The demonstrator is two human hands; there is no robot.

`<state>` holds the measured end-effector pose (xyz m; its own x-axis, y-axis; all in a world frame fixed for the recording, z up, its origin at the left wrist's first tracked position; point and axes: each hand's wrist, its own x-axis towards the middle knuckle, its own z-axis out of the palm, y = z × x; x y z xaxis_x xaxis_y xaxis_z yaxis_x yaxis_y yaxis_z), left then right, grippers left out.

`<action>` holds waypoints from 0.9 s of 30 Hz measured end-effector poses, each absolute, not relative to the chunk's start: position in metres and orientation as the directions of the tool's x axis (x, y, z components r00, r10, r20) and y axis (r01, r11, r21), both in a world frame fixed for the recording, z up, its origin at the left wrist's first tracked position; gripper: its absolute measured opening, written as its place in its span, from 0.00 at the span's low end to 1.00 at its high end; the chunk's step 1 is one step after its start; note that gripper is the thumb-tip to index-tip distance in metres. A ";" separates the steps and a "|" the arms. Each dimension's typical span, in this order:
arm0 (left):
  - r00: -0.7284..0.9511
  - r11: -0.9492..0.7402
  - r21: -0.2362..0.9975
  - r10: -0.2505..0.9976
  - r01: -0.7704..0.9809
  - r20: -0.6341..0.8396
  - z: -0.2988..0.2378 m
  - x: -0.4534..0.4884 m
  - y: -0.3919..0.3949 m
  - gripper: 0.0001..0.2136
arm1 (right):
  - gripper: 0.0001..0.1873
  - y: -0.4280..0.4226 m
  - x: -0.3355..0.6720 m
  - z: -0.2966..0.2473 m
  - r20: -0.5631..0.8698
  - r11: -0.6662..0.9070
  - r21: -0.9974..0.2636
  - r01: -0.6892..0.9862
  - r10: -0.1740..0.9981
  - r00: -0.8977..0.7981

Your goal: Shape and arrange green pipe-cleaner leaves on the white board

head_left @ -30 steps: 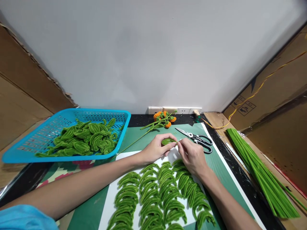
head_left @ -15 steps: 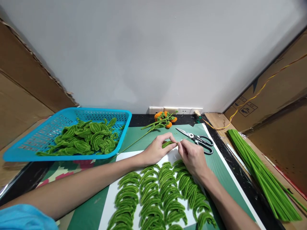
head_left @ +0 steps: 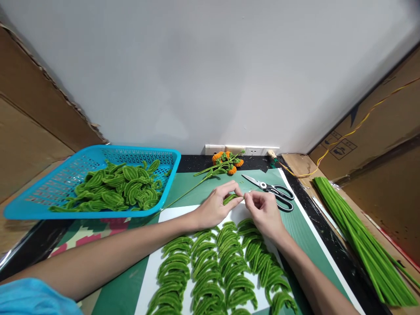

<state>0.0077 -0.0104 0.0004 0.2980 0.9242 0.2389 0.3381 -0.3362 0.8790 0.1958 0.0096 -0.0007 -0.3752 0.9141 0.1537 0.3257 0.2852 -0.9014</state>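
Where two hands point(head_left: 215, 204) pinch, one leaf point(head_left: 231, 198)

Two hands point(head_left: 265, 213), four leaf rows point(head_left: 229, 254), one basket point(head_left: 98, 215), one pair of scissors point(head_left: 263, 185) and perhaps four blooms point(head_left: 232, 170) show.

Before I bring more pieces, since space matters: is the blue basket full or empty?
Neither: the blue basket is partly filled. Green pieces lie heaped toward its middle and right; its perforated left side shows uncovered.
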 end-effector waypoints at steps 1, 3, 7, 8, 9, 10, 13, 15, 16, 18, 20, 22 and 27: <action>0.307 -0.357 0.867 0.917 0.347 0.254 0.001 0.008 -0.011 0.08 | 0.26 0.009 0.195 0.000 0.141 0.267 -0.914 0.304 0.914 -0.379; 0.320 -0.382 0.848 0.908 0.368 0.271 0.002 0.008 -0.013 0.07 | 0.26 0.009 0.194 0.001 0.119 0.235 -0.932 0.275 0.917 -0.380; 0.348 -0.408 0.828 0.895 0.384 0.279 0.001 0.007 -0.014 0.07 | 0.27 0.011 0.193 0.000 0.066 0.154 -0.966 0.206 0.923 -0.380; 0.355 -0.419 0.818 0.890 0.394 0.285 0.001 0.008 -0.014 0.07 | 0.27 0.013 0.193 -0.001 0.040 0.115 -0.978 0.175 0.922 -0.385; 0.358 -0.431 0.803 0.887 0.412 0.292 0.000 0.008 -0.014 0.06 | 0.28 0.014 0.194 -0.001 0.000 0.059 -0.989 0.137 0.919 -0.395; 0.357 -0.442 0.783 0.884 0.437 0.300 0.000 0.009 -0.013 0.06 | 0.28 0.015 0.195 -0.002 -0.051 -0.015 -0.996 0.092 0.911 -0.410; 0.382 -0.489 0.702 0.866 0.517 0.322 0.003 0.011 -0.011 0.05 | 0.29 0.020 0.199 0.000 -0.218 -0.278 -0.959 -0.051 0.844 -0.490; 0.462 -0.565 0.625 0.818 0.539 0.342 0.007 0.011 -0.010 0.05 | 0.29 0.021 0.201 0.003 -0.259 -0.373 -0.920 -0.118 0.807 -0.531; 0.493 -0.595 0.587 0.797 0.549 0.347 0.009 0.011 -0.010 0.06 | 0.28 0.021 0.202 0.006 -0.269 -0.400 -0.905 -0.144 0.801 -0.535; 0.523 -0.618 0.547 0.780 0.564 0.343 0.013 0.011 -0.009 0.07 | 0.27 0.020 0.203 0.010 -0.281 -0.425 -0.888 -0.173 0.802 -0.528; 0.515 -0.606 0.563 0.789 0.562 0.336 0.016 0.011 -0.007 0.08 | 0.26 0.019 0.203 0.011 -0.277 -0.415 -0.893 -0.177 0.814 -0.511; 0.462 -0.568 0.617 0.817 0.545 0.345 0.018 0.012 -0.004 0.09 | 0.26 0.018 0.203 0.010 -0.224 -0.325 -0.934 -0.149 0.856 -0.466; 0.293 -0.376 0.771 0.922 0.515 0.254 0.017 0.014 0.005 0.11 | 0.25 0.025 0.211 0.001 0.115 0.203 -0.952 0.228 0.931 -0.346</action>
